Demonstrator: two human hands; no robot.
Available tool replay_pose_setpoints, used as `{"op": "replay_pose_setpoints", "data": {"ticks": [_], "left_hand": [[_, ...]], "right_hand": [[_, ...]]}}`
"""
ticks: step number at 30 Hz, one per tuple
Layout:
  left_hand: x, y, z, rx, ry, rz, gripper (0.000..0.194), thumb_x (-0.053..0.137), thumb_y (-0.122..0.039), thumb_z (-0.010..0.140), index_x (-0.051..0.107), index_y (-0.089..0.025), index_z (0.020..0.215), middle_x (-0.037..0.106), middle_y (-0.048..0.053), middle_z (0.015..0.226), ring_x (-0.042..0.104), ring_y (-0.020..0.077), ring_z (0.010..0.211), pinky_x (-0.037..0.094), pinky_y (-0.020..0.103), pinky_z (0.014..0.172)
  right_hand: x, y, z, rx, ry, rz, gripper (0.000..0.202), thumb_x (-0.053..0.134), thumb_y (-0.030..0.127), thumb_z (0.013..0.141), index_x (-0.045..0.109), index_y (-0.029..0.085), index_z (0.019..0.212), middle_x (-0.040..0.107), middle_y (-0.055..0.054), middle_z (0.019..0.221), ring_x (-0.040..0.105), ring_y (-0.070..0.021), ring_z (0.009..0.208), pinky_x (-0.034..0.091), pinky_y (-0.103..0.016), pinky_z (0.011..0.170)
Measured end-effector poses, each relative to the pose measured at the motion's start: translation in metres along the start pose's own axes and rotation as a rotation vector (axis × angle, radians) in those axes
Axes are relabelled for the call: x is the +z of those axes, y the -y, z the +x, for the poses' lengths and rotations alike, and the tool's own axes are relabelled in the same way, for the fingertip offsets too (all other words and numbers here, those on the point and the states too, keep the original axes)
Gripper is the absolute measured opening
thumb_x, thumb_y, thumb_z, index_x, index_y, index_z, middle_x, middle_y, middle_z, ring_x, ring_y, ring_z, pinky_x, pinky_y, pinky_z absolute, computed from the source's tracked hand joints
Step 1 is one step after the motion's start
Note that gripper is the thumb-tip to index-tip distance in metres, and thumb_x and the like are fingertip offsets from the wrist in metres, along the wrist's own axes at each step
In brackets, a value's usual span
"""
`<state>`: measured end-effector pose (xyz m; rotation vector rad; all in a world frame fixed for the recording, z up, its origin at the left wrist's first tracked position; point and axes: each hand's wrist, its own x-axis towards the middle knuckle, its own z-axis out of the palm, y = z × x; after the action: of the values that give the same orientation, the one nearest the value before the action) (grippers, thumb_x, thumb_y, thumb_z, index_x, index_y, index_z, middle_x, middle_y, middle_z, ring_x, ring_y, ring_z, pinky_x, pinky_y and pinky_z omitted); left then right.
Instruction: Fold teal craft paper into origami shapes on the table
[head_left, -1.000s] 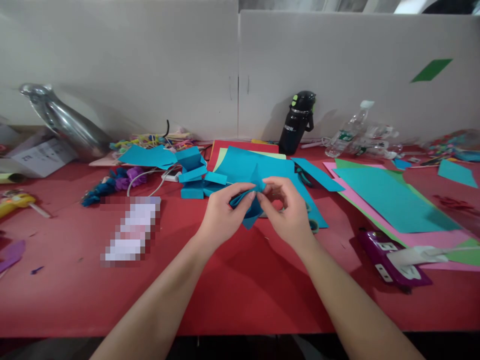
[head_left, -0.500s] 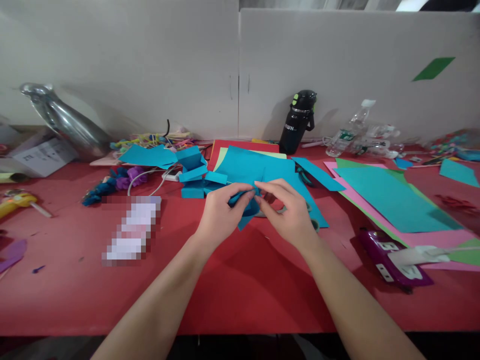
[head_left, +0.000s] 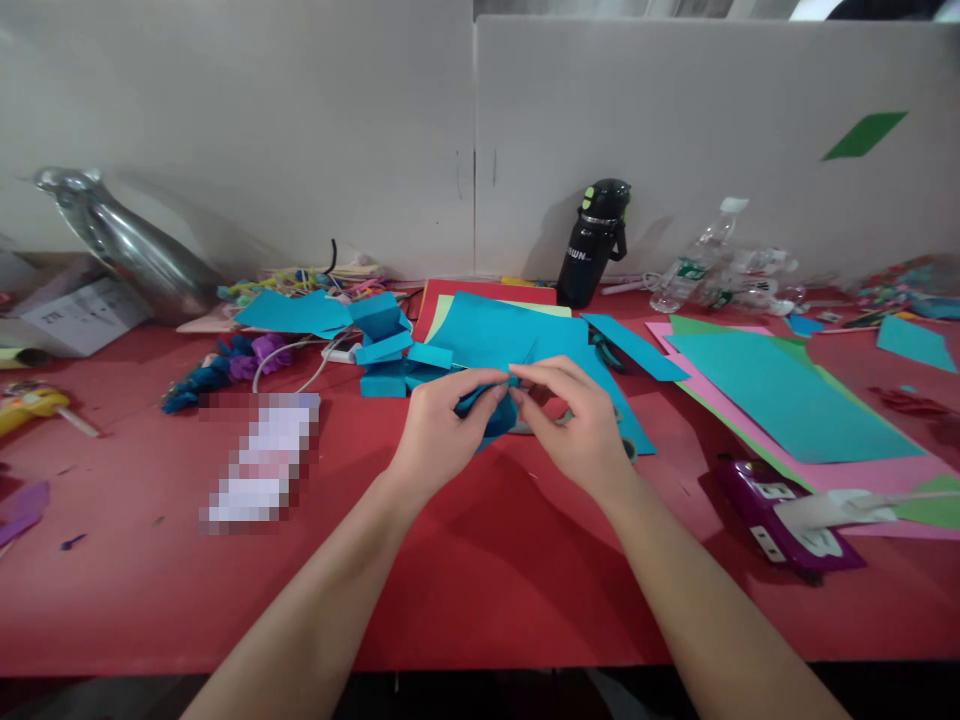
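Between my hands is a folded piece of blue paper (head_left: 501,420), held above the red table (head_left: 480,560). My left hand (head_left: 450,415) pinches it from the left, thumb and fingers closed on its upper part. From the right, my right hand (head_left: 574,415) pinches the same piece at its top edge, with the fingertips of both hands almost touching. Part of the paper is hidden behind my left fingers. Just behind lie blue paper sheets (head_left: 510,330), and several folded blue paper pieces (head_left: 386,345) stand to the left.
A black bottle (head_left: 592,245) and a clear plastic bottle (head_left: 697,258) stand along the back. Coloured sheets (head_left: 795,395) and a purple power strip (head_left: 787,520) lie to the right. At left are a silver jug (head_left: 135,245), a white box (head_left: 86,315) and purple-blue craft flowers (head_left: 225,370).
Both hands keep their pinch on the blue paper. Its lower flap has swung slightly upward and shows less below my left hand.
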<state>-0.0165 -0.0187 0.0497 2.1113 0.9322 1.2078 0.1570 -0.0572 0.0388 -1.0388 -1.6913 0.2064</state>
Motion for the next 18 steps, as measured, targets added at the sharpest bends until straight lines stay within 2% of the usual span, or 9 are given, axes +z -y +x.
{"op": "replay_pose_setpoints", "data": {"ticks": [7,13,18], "left_hand": [[0.000,0.001,0.000,-0.006,-0.034,-0.006,0.015,0.063,-0.023,0.094,0.075,-0.025,0.104,0.078,-0.001,0.102,0.072,0.0159,0.092,0.057,0.026,0.081],[-0.002,0.000,0.002,0.032,-0.009,-0.004,0.014,0.064,-0.023,0.094,0.075,-0.025,0.103,0.078,0.000,0.102,0.072,0.0162,0.092,0.058,0.027,0.084],[-0.002,0.000,0.001,0.023,0.011,-0.010,0.013,0.064,-0.025,0.093,0.075,-0.025,0.100,0.078,0.000,0.101,0.073,0.0178,0.093,0.059,0.029,0.083]], "right_hand": [[-0.002,-0.001,0.001,-0.016,0.037,0.020,0.028,0.057,0.015,0.097,0.068,0.027,0.119,0.066,-0.006,0.104,0.064,-0.0182,0.093,0.055,-0.036,0.081],[-0.010,-0.006,0.002,0.026,0.067,-0.035,0.025,0.056,0.017,0.098,0.066,0.025,0.120,0.061,-0.005,0.100,0.061,-0.0168,0.087,0.053,-0.034,0.078],[-0.014,-0.004,0.005,0.026,0.077,-0.032,0.011,0.057,0.021,0.099,0.066,0.024,0.104,0.062,-0.004,0.098,0.060,-0.0174,0.090,0.051,-0.033,0.080]]}}
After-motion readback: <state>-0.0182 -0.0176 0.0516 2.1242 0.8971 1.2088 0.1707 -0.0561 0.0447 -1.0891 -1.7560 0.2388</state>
